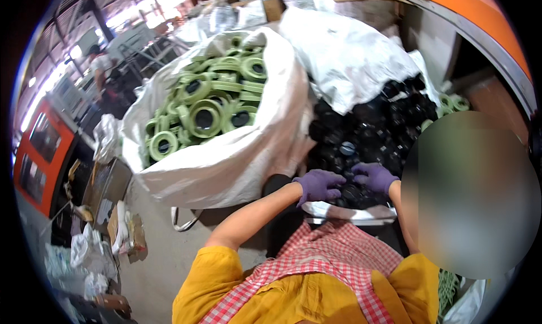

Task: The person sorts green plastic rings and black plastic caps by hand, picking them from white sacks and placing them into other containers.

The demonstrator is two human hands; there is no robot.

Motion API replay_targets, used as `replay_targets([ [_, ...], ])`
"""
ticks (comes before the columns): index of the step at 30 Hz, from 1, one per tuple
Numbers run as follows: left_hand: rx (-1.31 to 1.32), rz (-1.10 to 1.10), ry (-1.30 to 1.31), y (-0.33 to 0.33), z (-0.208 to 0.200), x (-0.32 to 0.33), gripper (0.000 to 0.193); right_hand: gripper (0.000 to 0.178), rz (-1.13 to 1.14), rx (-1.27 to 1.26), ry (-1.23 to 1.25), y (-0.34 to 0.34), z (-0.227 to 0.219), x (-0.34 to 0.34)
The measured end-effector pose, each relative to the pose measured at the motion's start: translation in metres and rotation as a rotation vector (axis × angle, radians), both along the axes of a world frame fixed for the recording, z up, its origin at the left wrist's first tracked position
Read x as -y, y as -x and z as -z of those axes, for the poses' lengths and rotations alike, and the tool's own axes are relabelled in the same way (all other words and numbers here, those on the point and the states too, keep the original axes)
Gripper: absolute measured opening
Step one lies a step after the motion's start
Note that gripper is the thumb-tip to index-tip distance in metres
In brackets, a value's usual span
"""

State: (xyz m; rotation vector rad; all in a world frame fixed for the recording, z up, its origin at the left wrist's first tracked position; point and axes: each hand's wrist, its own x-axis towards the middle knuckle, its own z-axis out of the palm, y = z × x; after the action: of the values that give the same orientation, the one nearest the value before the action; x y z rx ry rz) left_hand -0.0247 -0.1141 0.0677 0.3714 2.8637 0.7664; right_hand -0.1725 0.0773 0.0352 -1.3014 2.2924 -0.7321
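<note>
Both my hands, in purple gloves, are over the near part of a heap of small shiny black parts (372, 135). My left hand (320, 187) points to the right, its fingers stretched and apart. Facing it, my right hand (375, 178) has its fingers spread toward the left, low over the black parts. No part shows clearly in either hand. A pale edge of white sheet (350, 212) runs along the near side of the heap, just in front of my checked apron. Exactly where the fingertips touch the dark pieces is hard to make out.
Left of the heap stands a big white sack (226, 180) full of green ring-shaped parts (204, 118) with dark centres. A white sack (344, 53) covers the heap's far side. Orange machinery (480, 19) is at the far right. A person (101, 70) stands far left. A blurred round patch hides the right side.
</note>
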Motion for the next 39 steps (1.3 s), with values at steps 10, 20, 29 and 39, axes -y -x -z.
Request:
replay_targets([
  [10, 0.428, 0.061, 0.314, 0.063, 0.199, -0.118, 0.082, 0.036, 0.58, 0.379, 0.206, 0.092, 0.065, -0.193],
  [20, 0.158, -0.016, 0.474, 0.071, 0.217, -0.17, 0.088, 0.044, 1.217, -0.296, -0.064, 0.276, 0.093, -0.335],
  [29, 0.032, 0.013, 0.37, 0.061, 0.244, -0.158, 0.057, 0.096, 1.317, -0.351, -0.646, 0.408, 0.123, -0.327],
  [39, 0.025, 0.028, 0.334, 0.064, 0.244, -0.156, 0.059, 0.103, 1.397, -0.264, -0.432, 0.457, 0.143, -0.326],
])
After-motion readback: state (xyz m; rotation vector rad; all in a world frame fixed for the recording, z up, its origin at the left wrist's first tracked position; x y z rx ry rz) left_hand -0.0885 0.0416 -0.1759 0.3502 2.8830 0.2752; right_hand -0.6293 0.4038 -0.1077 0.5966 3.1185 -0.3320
